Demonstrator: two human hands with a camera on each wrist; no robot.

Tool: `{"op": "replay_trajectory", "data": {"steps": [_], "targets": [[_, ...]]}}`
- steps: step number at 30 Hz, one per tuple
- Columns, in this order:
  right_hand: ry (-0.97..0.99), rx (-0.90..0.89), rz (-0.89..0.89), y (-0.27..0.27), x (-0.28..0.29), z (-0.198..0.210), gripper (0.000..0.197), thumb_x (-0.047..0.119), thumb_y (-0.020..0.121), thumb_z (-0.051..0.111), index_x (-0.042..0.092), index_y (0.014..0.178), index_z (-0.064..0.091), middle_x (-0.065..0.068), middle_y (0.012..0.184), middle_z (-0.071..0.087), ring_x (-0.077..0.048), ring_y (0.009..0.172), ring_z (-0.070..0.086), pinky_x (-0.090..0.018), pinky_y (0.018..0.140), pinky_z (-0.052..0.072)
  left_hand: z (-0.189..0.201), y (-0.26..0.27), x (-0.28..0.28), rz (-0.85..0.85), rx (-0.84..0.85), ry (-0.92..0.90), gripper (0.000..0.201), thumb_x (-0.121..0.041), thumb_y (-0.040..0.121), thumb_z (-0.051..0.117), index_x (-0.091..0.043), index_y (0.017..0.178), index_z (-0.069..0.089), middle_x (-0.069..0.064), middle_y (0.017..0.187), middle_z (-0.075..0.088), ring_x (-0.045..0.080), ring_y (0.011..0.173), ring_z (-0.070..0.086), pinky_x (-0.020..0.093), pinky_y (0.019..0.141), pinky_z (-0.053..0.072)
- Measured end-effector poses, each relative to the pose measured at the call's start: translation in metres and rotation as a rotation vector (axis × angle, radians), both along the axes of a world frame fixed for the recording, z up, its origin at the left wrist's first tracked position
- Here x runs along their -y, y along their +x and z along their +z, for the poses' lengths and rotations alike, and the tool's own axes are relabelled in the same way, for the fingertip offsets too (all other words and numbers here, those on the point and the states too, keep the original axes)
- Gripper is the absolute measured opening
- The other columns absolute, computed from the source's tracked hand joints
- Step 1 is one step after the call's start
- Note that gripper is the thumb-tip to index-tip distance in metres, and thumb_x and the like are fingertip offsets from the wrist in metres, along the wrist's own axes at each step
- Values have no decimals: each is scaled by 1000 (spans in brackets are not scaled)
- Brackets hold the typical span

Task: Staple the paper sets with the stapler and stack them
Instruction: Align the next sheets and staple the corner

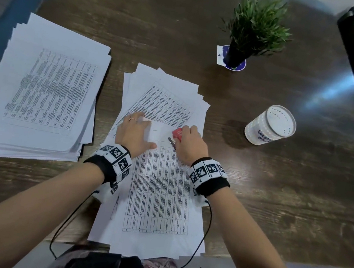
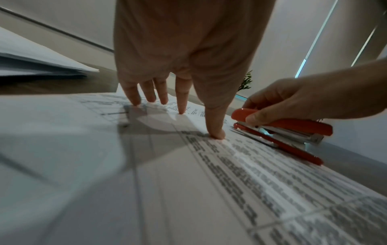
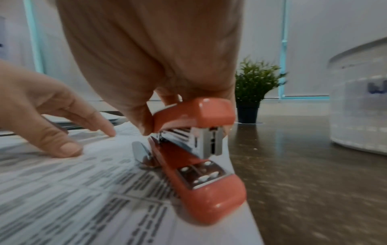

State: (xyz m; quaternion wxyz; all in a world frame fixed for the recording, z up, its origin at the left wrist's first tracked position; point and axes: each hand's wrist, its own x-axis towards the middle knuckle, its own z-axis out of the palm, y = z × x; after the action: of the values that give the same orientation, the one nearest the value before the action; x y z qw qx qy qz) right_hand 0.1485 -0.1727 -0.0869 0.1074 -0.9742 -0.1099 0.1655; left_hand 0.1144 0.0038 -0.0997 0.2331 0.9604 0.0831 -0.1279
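Here, right hand (image 1: 190, 144) grips glossy red stapler (image 3: 201, 165) (metal-jawed) on paper (image 1: 159, 198).

I see the dark wooden table (image 1: 273, 212) carrying a thick pile of printed white sheets (image 1: 42, 95) at my far left. Right of it, at centre, lies a fanned heap of printed white pages (image 1: 167, 97), and nearer me a printed white paper set (image 1: 159, 198) overlaps it. My left hand (image 1: 131, 132) rests on that set's far left part; my right hand (image 1: 190, 144) holds the small red stapler (image 1: 177, 134) at its far right corner. Behind stands a green potted plant (image 1: 253, 32); to the right, a white cylindrical container (image 1: 270, 125).
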Motion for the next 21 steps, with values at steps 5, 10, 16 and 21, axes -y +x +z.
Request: {"op": "replay_trajectory", "data": {"steps": [5,10,16,21], "targets": [[5,-15,16,-13,-37,-9,41,30,102,39,3,133,35,-18,130,40,-37,106,54,-42,77,46,-7,-12,-9,-234,-118,181,84,-62,94,39,-15,156,6,5,163,-11,25,150,-5,47,120,7],[-16,5,-64,-9,-53,-14,31,27,103,38,8,128,37,-16,122,53,-39,102,59,-38,72,42,-7,-10,-11,-320,-212,242,90,-68,93,28,-13,154,-10,7,159,-25,29,149,-13,50,118,4],[-58,34,-218,-5,-75,-16,36,34,106,26,5,123,40,-14,111,64,-31,94,64,-31,62,32,-10,-10,-11,-301,-213,169,95,-67,91,38,-14,154,-9,5,159,-24,29,148,-15,52,119,2],[-103,15,-47,6,-63,-11,34,38,105,28,10,122,40,-9,109,64,-33,89,65,-34,63,37,-17,-10,-12,-272,-203,119,96,-67,91,42,-18,154,-11,0,158,-28,25,147,-20,51,119,-2]]}}
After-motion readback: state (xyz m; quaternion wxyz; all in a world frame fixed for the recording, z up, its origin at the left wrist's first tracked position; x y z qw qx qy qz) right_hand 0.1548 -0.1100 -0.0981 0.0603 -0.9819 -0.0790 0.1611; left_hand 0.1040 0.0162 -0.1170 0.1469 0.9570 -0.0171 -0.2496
